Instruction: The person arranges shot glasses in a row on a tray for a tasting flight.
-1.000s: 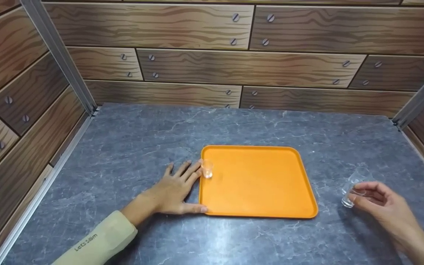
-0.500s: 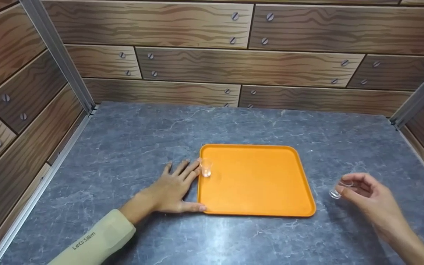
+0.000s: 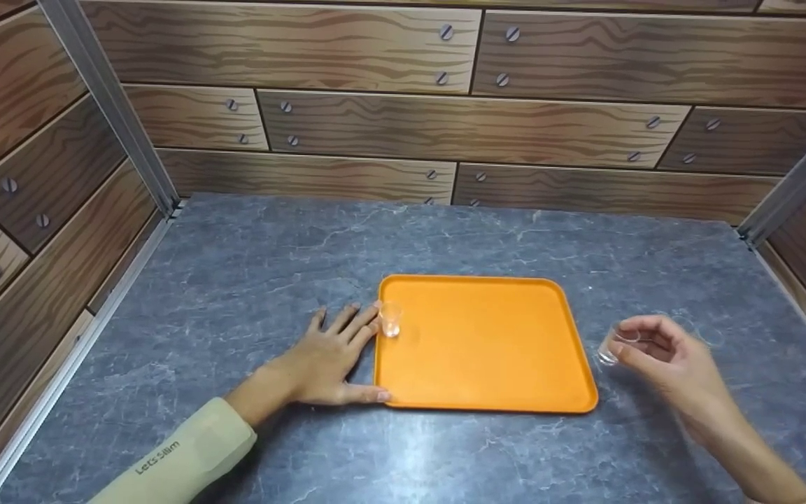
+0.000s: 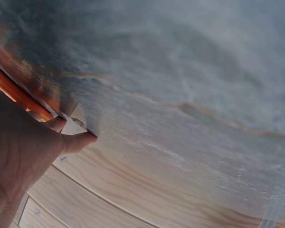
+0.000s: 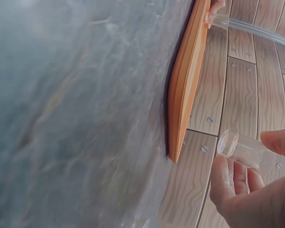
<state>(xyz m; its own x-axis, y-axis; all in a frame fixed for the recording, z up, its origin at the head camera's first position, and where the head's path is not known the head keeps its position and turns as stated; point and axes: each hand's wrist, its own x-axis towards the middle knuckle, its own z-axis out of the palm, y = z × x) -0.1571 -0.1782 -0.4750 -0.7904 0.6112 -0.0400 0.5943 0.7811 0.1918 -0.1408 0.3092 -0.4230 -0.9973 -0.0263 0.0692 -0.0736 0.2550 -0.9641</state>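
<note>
My right hand (image 3: 676, 367) pinches a small clear shot glass (image 3: 607, 350) between thumb and fingers, just right of the orange tray (image 3: 487, 343). In the right wrist view this shot glass (image 5: 247, 151) shows its thick base, held off the table. A second shot glass (image 3: 390, 322) stands upright on the tray at its left rim. Beside that rim my left hand (image 3: 329, 364) lies with fingers spread and straight. Its thumb touches the near left corner, and its fingertips reach the rim by the standing glass.
A faint clear outline (image 3: 693, 325), like another glass, shows behind my right hand. The tray lies on a grey marbled table (image 3: 270, 252). Wood-patterned walls (image 3: 403, 129) and metal posts (image 3: 105, 105) bound the back and sides.
My right hand has moved left with the shot glass, from well right of the tray to close by its right rim. The left hand, tray and standing glass stay in place.
</note>
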